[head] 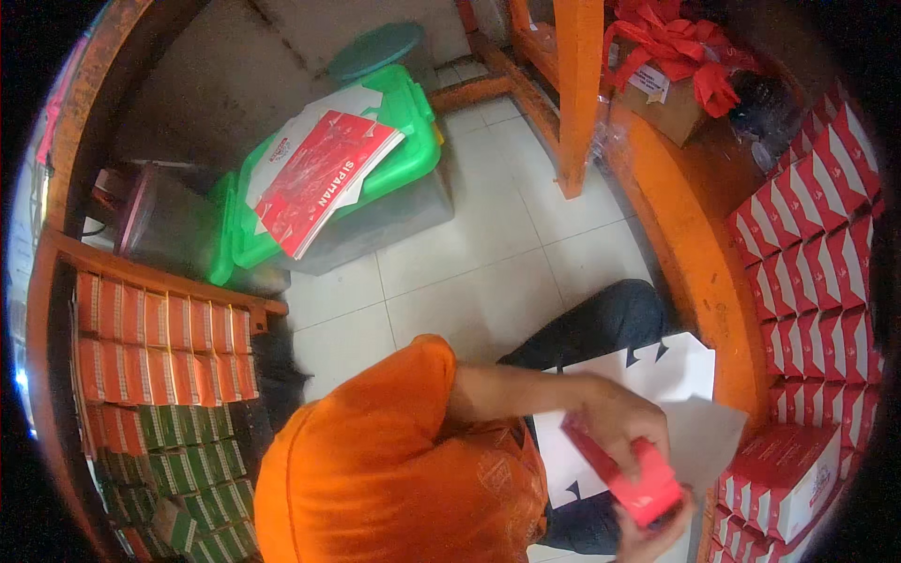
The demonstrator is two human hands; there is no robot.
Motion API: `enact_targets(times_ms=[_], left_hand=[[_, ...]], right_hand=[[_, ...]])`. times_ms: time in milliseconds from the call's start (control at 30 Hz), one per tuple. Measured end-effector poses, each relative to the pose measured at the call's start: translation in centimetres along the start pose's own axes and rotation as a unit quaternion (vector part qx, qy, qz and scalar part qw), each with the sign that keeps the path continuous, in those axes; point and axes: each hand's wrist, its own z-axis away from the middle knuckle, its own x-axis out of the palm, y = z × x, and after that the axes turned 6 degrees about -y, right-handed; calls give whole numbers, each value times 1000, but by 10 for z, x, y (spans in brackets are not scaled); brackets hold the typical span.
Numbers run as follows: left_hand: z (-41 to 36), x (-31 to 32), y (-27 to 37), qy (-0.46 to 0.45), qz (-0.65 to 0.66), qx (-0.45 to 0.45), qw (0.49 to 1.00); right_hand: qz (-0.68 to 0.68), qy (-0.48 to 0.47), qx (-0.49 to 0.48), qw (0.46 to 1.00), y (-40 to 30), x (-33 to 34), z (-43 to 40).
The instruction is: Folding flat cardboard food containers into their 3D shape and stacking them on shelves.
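A small red cardboard box (646, 489), partly blurred, is between both my hands over my lap. My left hand (626, 426) comes from the orange sleeve and grips it from above, fingers over its red side. At the lower end, my right hand (658, 531) grasps the box from below; part of that hand is blurred. A darker red panel (590, 447) of cardboard slants up to the left under my left wrist. Flat white die-cut cardboard sheets (679, 369) with notched edges lie across my legs beneath my hands.
Stacked red-and-white boxes (809, 281) line the right side, past an orange wooden beam (693, 260). Orange and green boxes (176, 359) fill a shelf at left. A green-lidded bin (415, 134) carries flat red printed cardboard (331, 176). Red ribbon (676, 49) tops a brown carton (662, 105).
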Motion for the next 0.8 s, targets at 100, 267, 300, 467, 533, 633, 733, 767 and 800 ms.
enact_targets(times_ms=[100,267,300,467,533,633,733,767,800], left_hand=[[13,-22,35,-28,-113,-168,979],[-17,18,24,38,50,-69,996],[-16,20,11,41,47,-33,998],[16,20,-52,-11,23,-374,927],[23,17,-63,-24,33,-339,940],[17,19,-58,-85,-19,-276,957],[2,20,-37,-91,-57,-305,946],[-4,16,-32,-154,-107,-305,934],[-7,14,-26,-176,-108,-227,952]], right_hand=[[-236,78,197,948,10,-13,-2],[21,81,-1,996,24,21,-6],[-117,98,33,988,25,28,-7],[-111,84,-29,990,6,26,-6],[62,-58,-37,996,-8,23,-11],[106,74,124,984,-22,22,-15],[-20,-116,56,991,-24,28,-15],[-4,-122,35,992,-22,29,-13],[39,-99,41,993,-20,28,-11]])
